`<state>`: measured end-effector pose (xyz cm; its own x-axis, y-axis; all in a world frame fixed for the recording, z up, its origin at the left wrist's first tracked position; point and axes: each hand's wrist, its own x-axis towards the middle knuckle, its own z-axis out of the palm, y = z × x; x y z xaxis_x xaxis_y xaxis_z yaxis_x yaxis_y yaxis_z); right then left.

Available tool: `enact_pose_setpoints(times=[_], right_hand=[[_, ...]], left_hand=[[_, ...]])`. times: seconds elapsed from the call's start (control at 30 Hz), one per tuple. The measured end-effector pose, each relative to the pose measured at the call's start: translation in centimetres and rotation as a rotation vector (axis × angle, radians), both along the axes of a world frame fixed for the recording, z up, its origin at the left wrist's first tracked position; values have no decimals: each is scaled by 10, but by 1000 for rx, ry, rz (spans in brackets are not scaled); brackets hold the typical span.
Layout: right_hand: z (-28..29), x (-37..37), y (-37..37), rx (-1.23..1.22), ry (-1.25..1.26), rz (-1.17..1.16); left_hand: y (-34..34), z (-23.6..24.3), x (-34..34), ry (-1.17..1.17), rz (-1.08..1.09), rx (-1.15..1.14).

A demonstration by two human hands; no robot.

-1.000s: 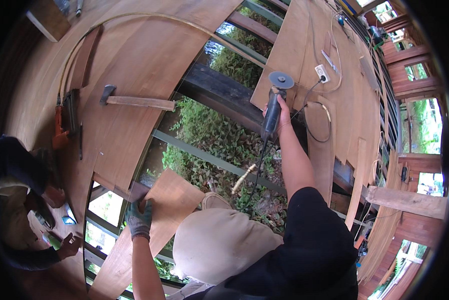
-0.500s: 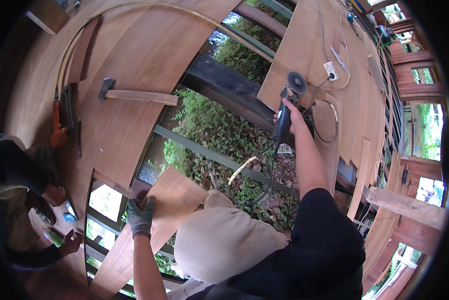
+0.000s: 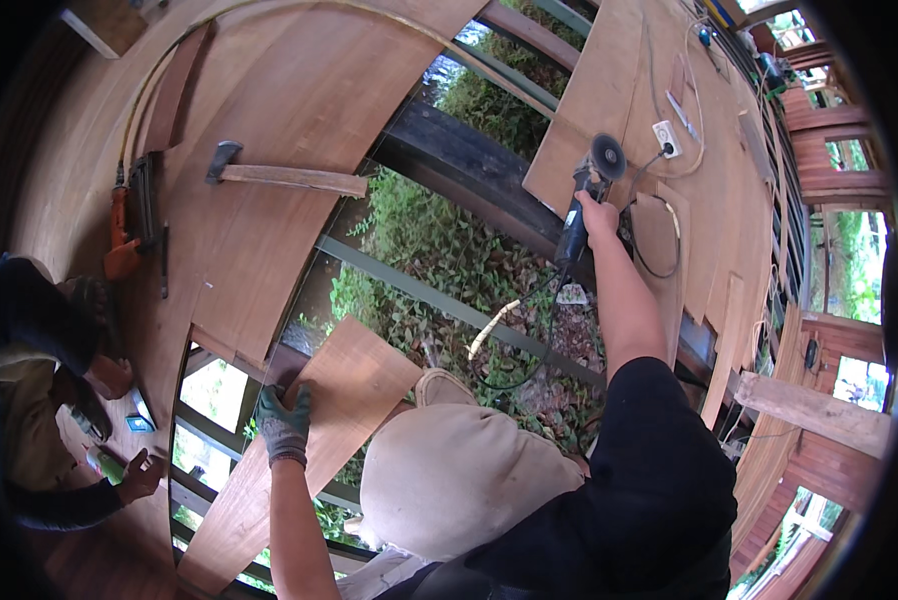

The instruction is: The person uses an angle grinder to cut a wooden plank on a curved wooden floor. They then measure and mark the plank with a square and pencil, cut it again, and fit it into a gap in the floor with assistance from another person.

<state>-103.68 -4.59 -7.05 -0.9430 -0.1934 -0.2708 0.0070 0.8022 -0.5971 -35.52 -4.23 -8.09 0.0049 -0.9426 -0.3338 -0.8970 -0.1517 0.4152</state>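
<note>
Grinder (image 3: pixel 574 230) shifted right, disc (image 3: pixel 608 157) turned

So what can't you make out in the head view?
Head view:
Grinder switch: too small or under the right hand.
Plank underside: hidden by its top face.
Shoe heel: behind the beige-trousered leg.
Green object by the co-worker's hand: too small.
Wooden block: cut off by upper edge.

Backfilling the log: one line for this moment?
left hand: gloved, on plank | right hand: holding angle grinder | hatchet: lying on floorboards
</note>
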Motion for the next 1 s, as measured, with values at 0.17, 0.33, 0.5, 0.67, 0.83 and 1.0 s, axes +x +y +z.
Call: enact_pose_setpoints(times=[0.17,0.33,0.5,0.67,0.83,1.0], right_hand=[[-15,-11,5,288,208,164],[-16,-11,15,240,129,292],[13,68,10,178,814,511],[4,229,16,-321,76,1153],[-42,359,35,-97,-760,1033],[-53,368,36,-106,-756,1090]], left_hand=[[11,1,15,-9,-57,-30],[41,19,57,-16,-269,-85],[65,61,126,41,-370,74],[116,78,207,-237,-157,601],[215,52,266,275,674,880],[268,-7,238,1087,1620,540]])
